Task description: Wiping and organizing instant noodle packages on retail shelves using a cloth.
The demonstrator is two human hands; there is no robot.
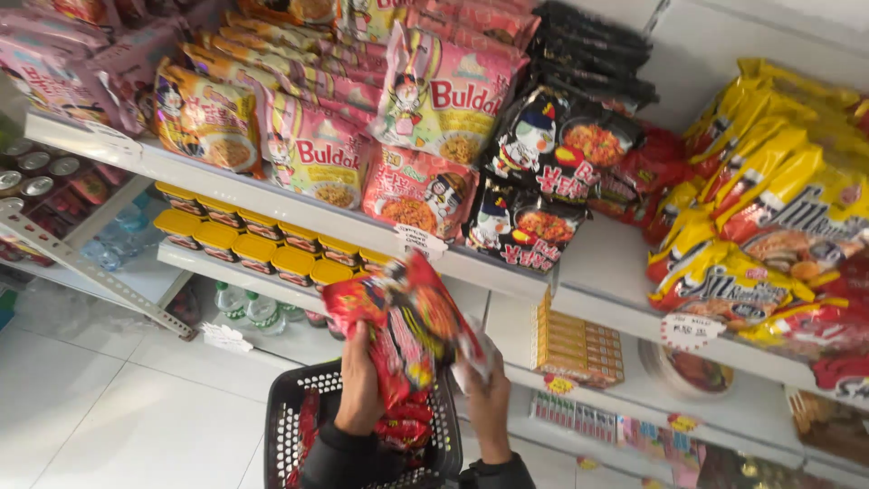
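**Overhead, two hands lift red noodle packets above a black basket**

Head view. Centrally, both hands hold a bunch of red noodle packets (398, 330) above a black shopping basket (282, 426). The left hand (359, 385) is clamped on the lower edge of the bunch, fingers wrapped round it; the right hand (486, 389), at about 3 o'clock from the left, is closed on the bunch's right side, partly covered by a pale corner of wrapper. How many packets make up the bunch cannot be told, as they overlap and are blurred. More red packets (403, 430) lie inside the basket, half hidden by the hands and by dark sleeves (348, 462); the basket's near rim is cut off by the lower edge.

At 12 o'clock from the hands, pink noodle packets (434, 100) lean in rows on a white shelf (272, 204). At 1 o'clock stand black packets (534, 181), with red ones (647, 163) behind them, mostly covered. At 3 o'clock, yellow packets (769, 199) are piled on a lower shelf, the pile cut off at the right edge. At 10 o'clock, yellow-lidded cups (244, 240) sit in a row under the shelf. At 9 o'clock, green-capped bottles (249, 308) show only their tops. Yellow boxes (579, 344) stand at 3 o'clock, just beside the right hand. Cans (32, 172) at far left are blurred.
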